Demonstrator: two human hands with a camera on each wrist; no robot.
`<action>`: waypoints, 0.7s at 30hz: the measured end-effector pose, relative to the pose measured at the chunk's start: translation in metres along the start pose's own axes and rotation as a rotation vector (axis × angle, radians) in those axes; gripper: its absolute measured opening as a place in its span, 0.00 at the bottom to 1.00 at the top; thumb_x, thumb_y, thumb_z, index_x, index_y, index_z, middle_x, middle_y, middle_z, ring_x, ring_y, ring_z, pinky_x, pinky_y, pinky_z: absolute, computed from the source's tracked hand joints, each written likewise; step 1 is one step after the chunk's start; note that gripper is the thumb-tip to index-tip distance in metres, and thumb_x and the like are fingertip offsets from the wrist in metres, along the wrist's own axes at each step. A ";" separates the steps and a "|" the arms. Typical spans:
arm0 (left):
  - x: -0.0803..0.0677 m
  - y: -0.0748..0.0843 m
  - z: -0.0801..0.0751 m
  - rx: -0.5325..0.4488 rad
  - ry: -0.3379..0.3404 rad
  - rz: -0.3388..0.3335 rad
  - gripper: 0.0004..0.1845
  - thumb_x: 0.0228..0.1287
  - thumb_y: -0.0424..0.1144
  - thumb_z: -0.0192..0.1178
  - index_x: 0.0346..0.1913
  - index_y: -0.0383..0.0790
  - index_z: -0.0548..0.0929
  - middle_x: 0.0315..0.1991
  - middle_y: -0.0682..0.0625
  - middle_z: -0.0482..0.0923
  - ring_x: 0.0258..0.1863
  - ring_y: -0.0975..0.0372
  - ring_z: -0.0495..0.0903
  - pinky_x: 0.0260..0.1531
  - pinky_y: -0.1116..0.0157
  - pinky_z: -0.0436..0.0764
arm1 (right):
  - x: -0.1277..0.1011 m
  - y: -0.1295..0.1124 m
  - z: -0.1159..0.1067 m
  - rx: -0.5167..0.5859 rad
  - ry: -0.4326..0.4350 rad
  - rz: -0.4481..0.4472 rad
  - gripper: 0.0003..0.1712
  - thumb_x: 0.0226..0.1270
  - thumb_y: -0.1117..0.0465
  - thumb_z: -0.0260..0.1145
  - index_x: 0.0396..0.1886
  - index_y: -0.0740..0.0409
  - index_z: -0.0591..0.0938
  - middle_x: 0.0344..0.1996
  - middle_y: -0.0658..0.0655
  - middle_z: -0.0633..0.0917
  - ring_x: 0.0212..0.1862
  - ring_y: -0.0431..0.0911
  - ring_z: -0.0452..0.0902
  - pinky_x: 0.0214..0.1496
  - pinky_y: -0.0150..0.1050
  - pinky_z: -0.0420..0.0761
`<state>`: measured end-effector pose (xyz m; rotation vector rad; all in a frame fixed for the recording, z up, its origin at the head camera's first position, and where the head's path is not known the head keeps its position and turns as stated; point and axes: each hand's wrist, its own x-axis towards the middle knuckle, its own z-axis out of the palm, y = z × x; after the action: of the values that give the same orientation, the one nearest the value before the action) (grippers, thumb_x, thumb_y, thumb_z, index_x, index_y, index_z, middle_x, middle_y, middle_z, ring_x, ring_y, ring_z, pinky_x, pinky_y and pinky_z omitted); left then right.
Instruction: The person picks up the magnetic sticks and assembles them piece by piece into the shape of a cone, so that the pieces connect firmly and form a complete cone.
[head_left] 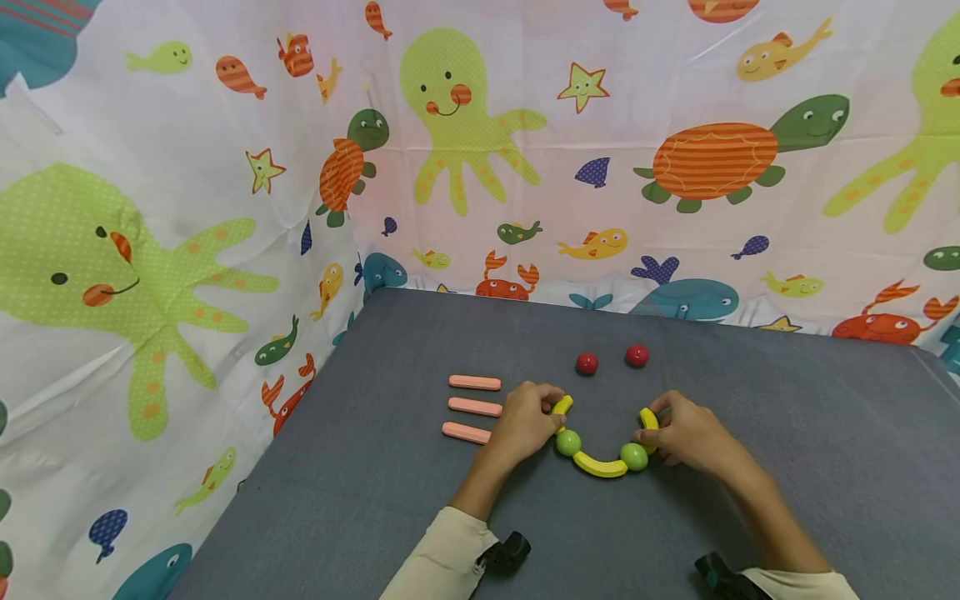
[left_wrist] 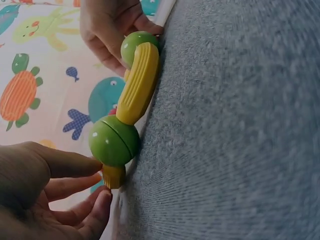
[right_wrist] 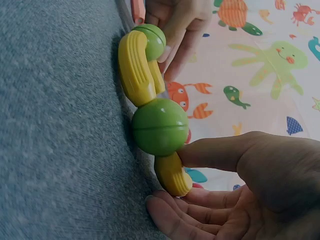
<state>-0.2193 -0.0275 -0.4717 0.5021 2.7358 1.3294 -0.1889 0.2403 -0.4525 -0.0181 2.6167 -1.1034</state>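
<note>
Spanning left fingers (left_wrist: pixel 75 164), right fingers (right_wrist: pixel 215 152): curved chain (head_left: pixel 600 467).

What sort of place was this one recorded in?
Probably an indoor play or filming corner, though the room beyond is hidden: a grey surface like a covered table, a sheet printed with cartoon sea animals along its far and left sides, and toy-like yellow curved pieces and green balls.
</note>
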 end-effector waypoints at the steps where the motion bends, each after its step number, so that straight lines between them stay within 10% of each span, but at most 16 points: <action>1: 0.000 0.000 0.000 -0.006 -0.011 -0.008 0.19 0.65 0.30 0.73 0.58 0.33 0.88 0.49 0.43 0.84 0.46 0.58 0.81 0.45 0.68 0.81 | 0.000 0.000 0.001 -0.005 0.005 -0.007 0.34 0.69 0.54 0.75 0.60 0.73 0.73 0.41 0.63 0.85 0.35 0.47 0.84 0.36 0.43 0.88; 21: -0.004 0.010 0.016 -0.053 -0.147 -0.068 0.19 0.65 0.39 0.76 0.56 0.36 0.89 0.45 0.52 0.87 0.42 0.69 0.81 0.45 0.69 0.82 | 0.002 0.009 -0.004 -0.120 0.147 -0.139 0.14 0.68 0.67 0.72 0.52 0.67 0.87 0.40 0.59 0.89 0.42 0.51 0.83 0.39 0.42 0.81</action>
<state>-0.2102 -0.0111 -0.4741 0.4774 2.5691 1.2909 -0.1904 0.2491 -0.4571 -0.1530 2.8474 -1.0259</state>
